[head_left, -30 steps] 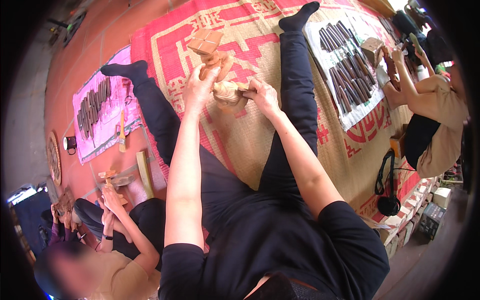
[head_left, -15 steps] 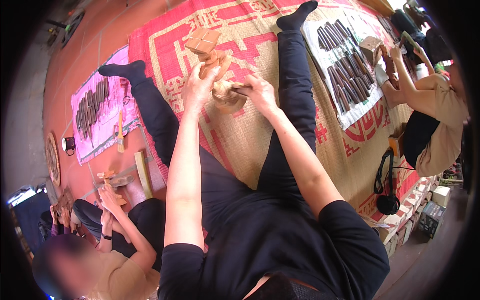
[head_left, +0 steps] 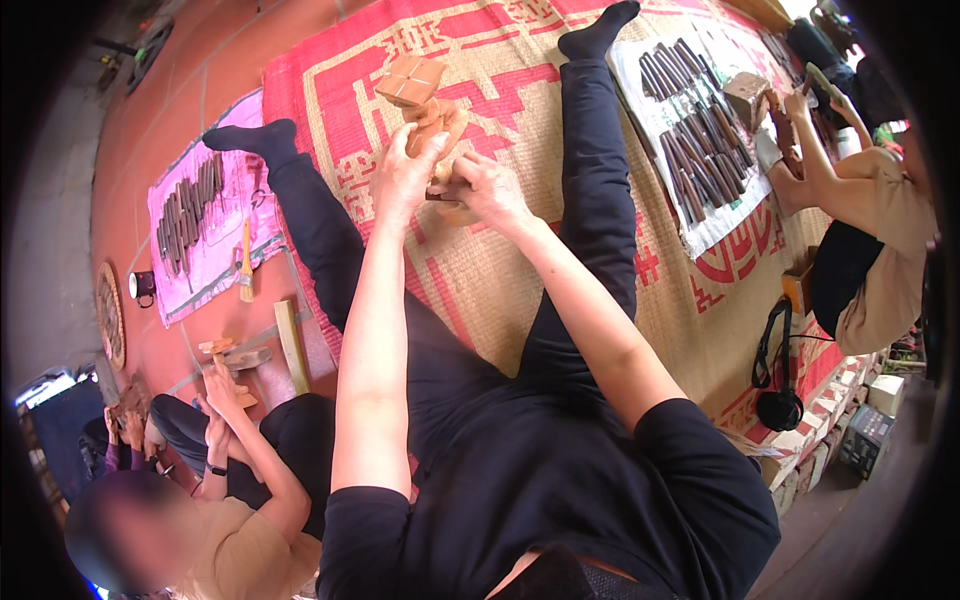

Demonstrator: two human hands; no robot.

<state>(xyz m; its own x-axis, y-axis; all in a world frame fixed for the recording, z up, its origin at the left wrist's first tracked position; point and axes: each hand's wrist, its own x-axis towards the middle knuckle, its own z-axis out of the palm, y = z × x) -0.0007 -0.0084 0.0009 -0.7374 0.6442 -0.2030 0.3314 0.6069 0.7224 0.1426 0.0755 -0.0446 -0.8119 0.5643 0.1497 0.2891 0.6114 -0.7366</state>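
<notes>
Between my outstretched legs, a carved wooden figure (head_left: 412,82) with a squared block at its far end is held above the mat. My left hand (head_left: 405,172) is closed round its middle. Just to the right, my right hand (head_left: 487,190) grips a carving tool (head_left: 440,197), of which only a short dark part shows below the fingers. The tool lies across the figure's rounded near end, mostly covered by my hands. Whether its edge touches the wood I cannot tell.
A patterned red and straw mat (head_left: 480,290) lies beneath me. Right, a white cloth (head_left: 712,235) bears several dark-handled tools; left, a pink cloth (head_left: 185,300) carries more, beside a brush (head_left: 246,275) and mug (head_left: 143,288). Headphones (head_left: 778,408) lie at right. Co-workers sit on both sides.
My right hand has moved left with the carving tool, closer to my left hand and over the figure's rounded end. My left hand still holds the figure.
</notes>
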